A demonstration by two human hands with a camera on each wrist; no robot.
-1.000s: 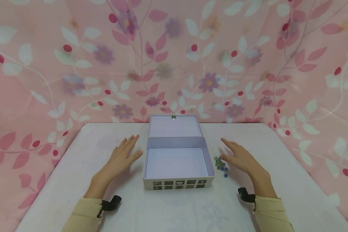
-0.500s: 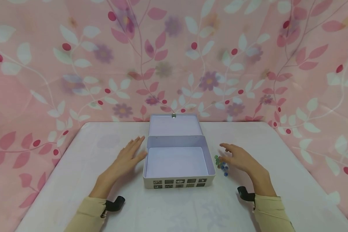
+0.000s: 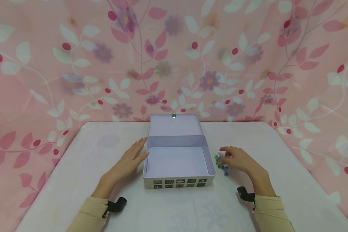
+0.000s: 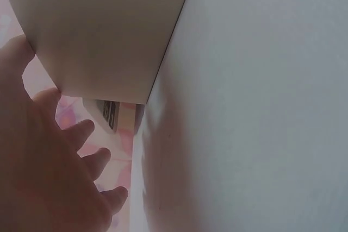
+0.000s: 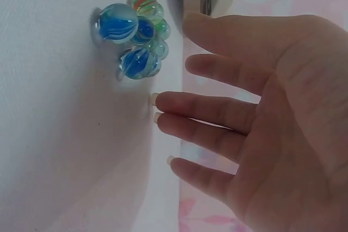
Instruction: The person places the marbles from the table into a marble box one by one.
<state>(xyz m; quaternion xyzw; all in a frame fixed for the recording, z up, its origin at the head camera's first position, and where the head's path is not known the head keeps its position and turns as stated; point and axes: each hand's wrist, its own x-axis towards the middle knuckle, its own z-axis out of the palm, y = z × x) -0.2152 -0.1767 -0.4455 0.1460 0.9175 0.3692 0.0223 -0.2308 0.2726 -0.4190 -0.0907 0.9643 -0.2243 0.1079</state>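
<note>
Near centre of the head view, touching or nearly touching the left rim of an open white box point(image 3: 177, 161) with the left hand point(image 3: 130, 160), fingers straight and holding nothing. Just right of the box, beside clustered glass marbles point(image 3: 222, 167), holding the right hand point(image 3: 240, 158) with fingers seemingly curled, yet shown in the right wrist view as spread, slightly bent, with nothing gripped. At upper left of that view, showing blue-and-white swirls and one orange stripe, too small to read from the head. Seen only from the head: dark printed squares point(image 3: 179, 183) on the box's front. At upper left of the left wrist view: plain outer wall point(image 4: 98, 36).
</note>
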